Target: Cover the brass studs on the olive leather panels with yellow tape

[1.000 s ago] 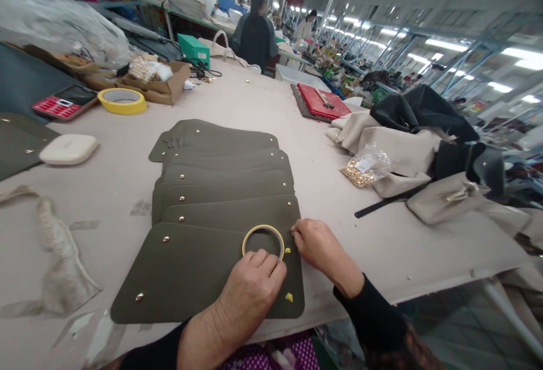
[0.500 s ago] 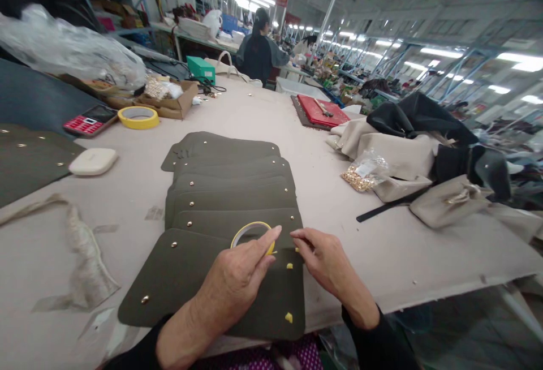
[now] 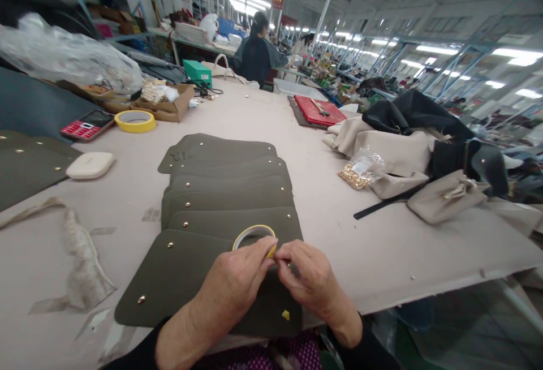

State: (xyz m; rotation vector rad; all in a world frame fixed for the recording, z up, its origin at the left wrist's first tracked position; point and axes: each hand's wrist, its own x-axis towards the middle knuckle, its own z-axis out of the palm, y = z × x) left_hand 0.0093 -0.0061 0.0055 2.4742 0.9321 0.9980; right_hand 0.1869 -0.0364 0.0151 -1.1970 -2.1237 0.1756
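Left hand (image 3: 229, 282) grips thin yellow tape roll (image 3: 253, 228), roll at hand's one o'clock, over olive panel (image 3: 182, 279). Right hand (image 3: 309, 274) at roll's four o'clock, fingertips pinched together; cannot tell on what. Yellow scrap (image 3: 285, 315) at roll's five o'clock.

A lane of table (image 3: 322, 189) is running between the green panels (image 3: 229, 192) and the bag of gold bits (image 3: 356, 174). A beige pouch (image 3: 443, 197) is obstructing the right; a white case (image 3: 90, 165) is occupying the left.
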